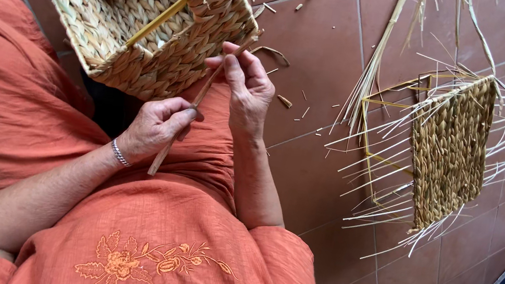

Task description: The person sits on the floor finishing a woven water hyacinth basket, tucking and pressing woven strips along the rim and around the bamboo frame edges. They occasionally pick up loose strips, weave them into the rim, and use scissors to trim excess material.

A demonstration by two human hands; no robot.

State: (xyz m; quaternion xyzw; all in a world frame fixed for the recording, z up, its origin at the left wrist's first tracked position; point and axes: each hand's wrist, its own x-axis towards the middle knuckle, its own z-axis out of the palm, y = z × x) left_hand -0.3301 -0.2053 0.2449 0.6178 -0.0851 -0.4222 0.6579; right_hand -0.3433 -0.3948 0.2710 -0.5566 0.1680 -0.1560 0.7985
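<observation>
Basket (145, 26) near done, rim in work.
Left hand (155, 127) grips stick (181, 120); right hand (246, 87) fingers pinch its top at rim. Second panel (450, 150) half woven.

The left hand (155, 127) and right hand (246, 90) grip a thin stick (196, 100) against a woven basket (145, 20). A half-woven panel (451, 147) lies well apart on the tiled floor (325, 74).

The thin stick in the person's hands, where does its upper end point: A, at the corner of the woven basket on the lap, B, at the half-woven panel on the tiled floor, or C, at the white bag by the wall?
A: the stick, held by the left hand and right hand, runs up to the corner of the woven basket.
</observation>
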